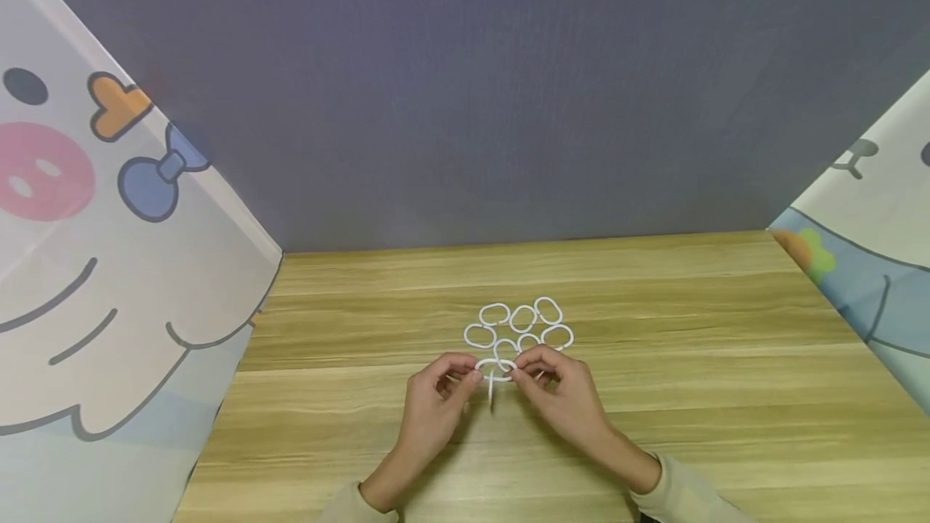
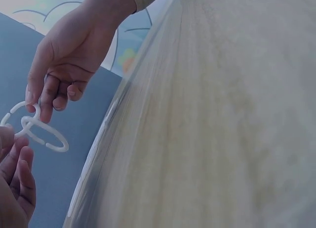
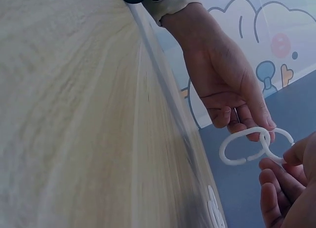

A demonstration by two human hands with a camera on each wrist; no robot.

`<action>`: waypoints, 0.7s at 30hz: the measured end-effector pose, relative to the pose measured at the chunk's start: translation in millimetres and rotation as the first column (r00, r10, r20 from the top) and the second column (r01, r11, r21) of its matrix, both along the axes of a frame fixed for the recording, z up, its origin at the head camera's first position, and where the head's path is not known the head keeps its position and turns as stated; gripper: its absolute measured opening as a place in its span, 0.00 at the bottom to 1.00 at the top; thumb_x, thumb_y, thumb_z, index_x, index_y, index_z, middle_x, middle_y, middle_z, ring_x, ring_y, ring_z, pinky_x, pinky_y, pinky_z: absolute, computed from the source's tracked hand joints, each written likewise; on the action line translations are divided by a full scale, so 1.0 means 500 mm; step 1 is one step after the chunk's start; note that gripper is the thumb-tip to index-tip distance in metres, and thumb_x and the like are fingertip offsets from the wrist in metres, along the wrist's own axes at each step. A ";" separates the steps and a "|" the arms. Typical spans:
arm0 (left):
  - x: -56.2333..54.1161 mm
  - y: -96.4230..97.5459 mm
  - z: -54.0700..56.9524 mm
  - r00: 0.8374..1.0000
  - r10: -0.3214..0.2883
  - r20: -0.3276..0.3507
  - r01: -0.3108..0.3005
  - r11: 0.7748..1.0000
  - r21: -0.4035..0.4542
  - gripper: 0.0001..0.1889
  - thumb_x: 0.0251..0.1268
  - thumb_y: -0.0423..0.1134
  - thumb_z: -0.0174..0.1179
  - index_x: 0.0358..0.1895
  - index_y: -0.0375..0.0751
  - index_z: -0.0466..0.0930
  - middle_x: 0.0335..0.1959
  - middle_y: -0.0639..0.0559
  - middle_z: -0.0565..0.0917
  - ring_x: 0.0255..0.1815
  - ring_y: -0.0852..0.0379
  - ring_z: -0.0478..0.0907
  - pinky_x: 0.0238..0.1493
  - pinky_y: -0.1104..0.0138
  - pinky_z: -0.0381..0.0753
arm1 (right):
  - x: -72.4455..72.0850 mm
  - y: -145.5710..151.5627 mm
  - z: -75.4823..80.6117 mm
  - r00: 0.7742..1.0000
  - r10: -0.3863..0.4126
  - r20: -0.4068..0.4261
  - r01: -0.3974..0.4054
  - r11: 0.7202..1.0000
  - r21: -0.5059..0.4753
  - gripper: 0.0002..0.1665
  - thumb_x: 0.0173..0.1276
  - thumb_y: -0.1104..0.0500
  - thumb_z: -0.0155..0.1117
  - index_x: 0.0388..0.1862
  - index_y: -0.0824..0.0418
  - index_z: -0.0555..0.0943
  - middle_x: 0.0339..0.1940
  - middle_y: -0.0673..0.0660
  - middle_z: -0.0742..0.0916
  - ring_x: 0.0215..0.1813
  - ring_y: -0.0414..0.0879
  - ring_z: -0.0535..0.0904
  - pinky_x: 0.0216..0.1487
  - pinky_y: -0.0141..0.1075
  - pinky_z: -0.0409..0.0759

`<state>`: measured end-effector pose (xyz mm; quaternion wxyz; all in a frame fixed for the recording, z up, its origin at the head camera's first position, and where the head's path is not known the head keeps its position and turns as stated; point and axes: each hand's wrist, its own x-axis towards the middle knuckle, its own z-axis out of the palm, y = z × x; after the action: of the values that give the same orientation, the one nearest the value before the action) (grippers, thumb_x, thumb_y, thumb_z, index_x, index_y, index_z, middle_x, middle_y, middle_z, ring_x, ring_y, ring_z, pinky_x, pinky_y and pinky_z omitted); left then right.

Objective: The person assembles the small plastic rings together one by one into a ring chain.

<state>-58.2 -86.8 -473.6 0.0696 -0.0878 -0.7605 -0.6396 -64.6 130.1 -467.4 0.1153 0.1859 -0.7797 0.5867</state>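
A white oval chain link (image 1: 501,378) is held level between both hands, just above the table. My left hand (image 1: 433,403) pinches its left end between thumb and fingertips, while my right hand (image 1: 570,400) pinches the right end. From the middle of that link hangs a second white link (image 1: 490,398), threaded through it. The right wrist view shows the hanging link (image 3: 223,148) with a small gap in its side. The held link (image 2: 19,105) also has a gap, seen in the left wrist view.
Several loose white links (image 1: 495,305) lie in a cluster on the wooden table (image 1: 690,329), just beyond the fingertips. A grey panel (image 1: 508,103) rises behind the table. Cartoon-printed panels (image 1: 131,281) stand at the left and right sides.
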 end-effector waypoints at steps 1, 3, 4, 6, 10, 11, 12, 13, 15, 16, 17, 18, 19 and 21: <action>0.000 0.000 0.000 1.000 -0.002 -0.002 0.002 1.000 -0.002 0.04 0.73 0.31 0.74 0.45 0.42 0.91 0.37 0.53 0.91 0.35 0.63 0.83 0.34 0.71 0.83 | 0.000 0.000 0.000 1.000 -0.002 -0.012 0.002 1.000 0.007 0.09 0.68 0.73 0.77 0.42 0.61 0.89 0.33 0.53 0.93 0.37 0.34 0.86 0.35 0.31 0.84; 0.000 -0.001 0.001 1.000 -0.003 -0.002 0.003 1.000 -0.002 0.04 0.72 0.31 0.75 0.44 0.43 0.92 0.36 0.53 0.91 0.33 0.63 0.82 0.33 0.71 0.83 | -0.001 0.001 0.000 0.999 -0.006 -0.039 0.007 1.000 0.018 0.09 0.68 0.73 0.78 0.42 0.62 0.89 0.33 0.52 0.93 0.37 0.34 0.85 0.34 0.31 0.84; 0.000 -0.001 0.001 1.000 -0.004 -0.002 0.004 1.000 0.001 0.03 0.72 0.31 0.75 0.44 0.43 0.92 0.36 0.53 0.91 0.32 0.63 0.82 0.33 0.71 0.83 | -0.002 0.002 -0.001 0.999 -0.006 -0.052 0.007 1.000 0.023 0.09 0.68 0.73 0.78 0.41 0.62 0.89 0.33 0.51 0.92 0.36 0.34 0.85 0.34 0.30 0.84; 0.000 -0.001 0.001 1.000 -0.004 -0.002 0.004 1.000 0.003 0.03 0.72 0.31 0.75 0.43 0.43 0.92 0.35 0.53 0.91 0.31 0.62 0.82 0.32 0.71 0.83 | -0.004 0.004 -0.001 0.997 -0.008 -0.080 0.010 1.000 0.028 0.09 0.68 0.73 0.78 0.41 0.62 0.90 0.33 0.51 0.92 0.36 0.35 0.85 0.33 0.30 0.83; 0.001 -0.002 0.001 1.000 0.006 -0.007 -0.006 1.000 0.001 0.03 0.72 0.31 0.75 0.44 0.42 0.92 0.36 0.52 0.92 0.31 0.61 0.82 0.32 0.71 0.83 | -0.007 0.011 -0.003 0.994 -0.008 -0.110 0.011 1.000 0.025 0.11 0.68 0.74 0.78 0.43 0.61 0.90 0.33 0.51 0.93 0.36 0.36 0.86 0.33 0.30 0.84; 0.001 -0.002 0.001 1.000 0.010 -0.008 -0.010 1.000 -0.001 0.04 0.72 0.30 0.75 0.44 0.41 0.92 0.36 0.52 0.92 0.31 0.61 0.83 0.33 0.71 0.83 | -0.008 0.014 -0.002 0.994 -0.009 -0.111 0.012 1.000 0.022 0.11 0.68 0.74 0.77 0.43 0.61 0.90 0.34 0.52 0.93 0.36 0.36 0.86 0.33 0.30 0.84; 0.001 -0.003 0.001 1.000 0.012 -0.009 -0.012 1.000 -0.003 0.04 0.72 0.30 0.75 0.44 0.41 0.92 0.36 0.51 0.92 0.31 0.60 0.83 0.33 0.71 0.83 | -0.009 0.017 -0.002 0.994 -0.012 -0.111 0.014 1.000 0.020 0.12 0.68 0.75 0.77 0.44 0.61 0.90 0.34 0.52 0.93 0.36 0.36 0.86 0.33 0.30 0.83; 0.001 -0.004 0.000 1.000 0.015 -0.008 -0.015 1.000 0.000 0.04 0.72 0.30 0.75 0.44 0.41 0.92 0.36 0.51 0.92 0.31 0.60 0.83 0.33 0.71 0.83 | -0.010 0.020 -0.002 0.994 -0.013 -0.111 0.015 1.000 0.018 0.12 0.68 0.75 0.76 0.44 0.61 0.90 0.34 0.53 0.93 0.36 0.36 0.86 0.33 0.30 0.83; 0.001 -0.007 -0.001 1.000 0.018 -0.007 -0.018 1.000 -0.001 0.05 0.71 0.29 0.74 0.44 0.41 0.91 0.36 0.51 0.93 0.31 0.59 0.83 0.34 0.71 0.83 | -0.012 0.027 -0.002 0.994 -0.020 -0.107 0.022 1.000 0.016 0.12 0.68 0.76 0.77 0.44 0.62 0.90 0.33 0.54 0.93 0.35 0.36 0.86 0.32 0.28 0.82; 0.001 -0.008 -0.002 1.000 0.019 -0.006 -0.019 1.000 -0.002 0.05 0.72 0.29 0.74 0.44 0.41 0.91 0.36 0.51 0.93 0.31 0.60 0.83 0.34 0.71 0.83 | -0.013 0.030 -0.001 0.994 -0.023 -0.107 0.025 1.000 0.017 0.12 0.67 0.76 0.77 0.44 0.63 0.90 0.33 0.54 0.93 0.35 0.36 0.86 0.32 0.28 0.82; 0.001 -0.009 -0.002 1.000 0.019 -0.005 -0.019 1.000 -0.001 0.05 0.72 0.29 0.74 0.44 0.42 0.91 0.36 0.51 0.93 0.31 0.60 0.83 0.34 0.71 0.83 | -0.014 0.034 -0.001 0.994 -0.026 -0.106 0.028 0.999 0.018 0.12 0.67 0.76 0.77 0.44 0.63 0.90 0.33 0.54 0.93 0.35 0.36 0.86 0.32 0.28 0.82; 0.001 -0.010 -0.002 1.000 0.017 -0.003 -0.017 1.000 0.000 0.05 0.72 0.30 0.74 0.44 0.42 0.91 0.36 0.50 0.93 0.31 0.60 0.83 0.34 0.71 0.83 | -0.015 0.037 -0.001 0.994 -0.029 -0.108 0.032 0.999 0.020 0.12 0.67 0.76 0.77 0.44 0.63 0.89 0.33 0.54 0.93 0.35 0.36 0.86 0.32 0.27 0.82; 0.001 -0.011 -0.003 1.000 0.017 -0.003 -0.017 1.000 0.000 0.04 0.72 0.30 0.74 0.45 0.42 0.91 0.37 0.50 0.92 0.32 0.61 0.83 0.35 0.71 0.83 | -0.016 0.042 -0.001 0.994 -0.033 -0.104 0.036 0.999 0.024 0.11 0.67 0.76 0.77 0.44 0.64 0.89 0.33 0.54 0.93 0.35 0.35 0.85 0.32 0.27 0.82; 0.002 -0.012 -0.003 1.000 0.017 -0.004 -0.017 1.000 0.003 0.04 0.72 0.30 0.74 0.45 0.41 0.91 0.37 0.50 0.92 0.32 0.61 0.83 0.35 0.71 0.84 | -0.017 0.051 -0.003 0.994 -0.048 -0.094 0.051 0.998 0.036 0.11 0.67 0.76 0.77 0.44 0.65 0.89 0.33 0.54 0.93 0.36 0.34 0.85 0.33 0.27 0.82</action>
<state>-57.3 -92.8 -475.3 0.0767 -0.0826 -0.7601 -0.6399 -73.1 155.8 -469.0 0.1623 0.1958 -0.7890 0.5593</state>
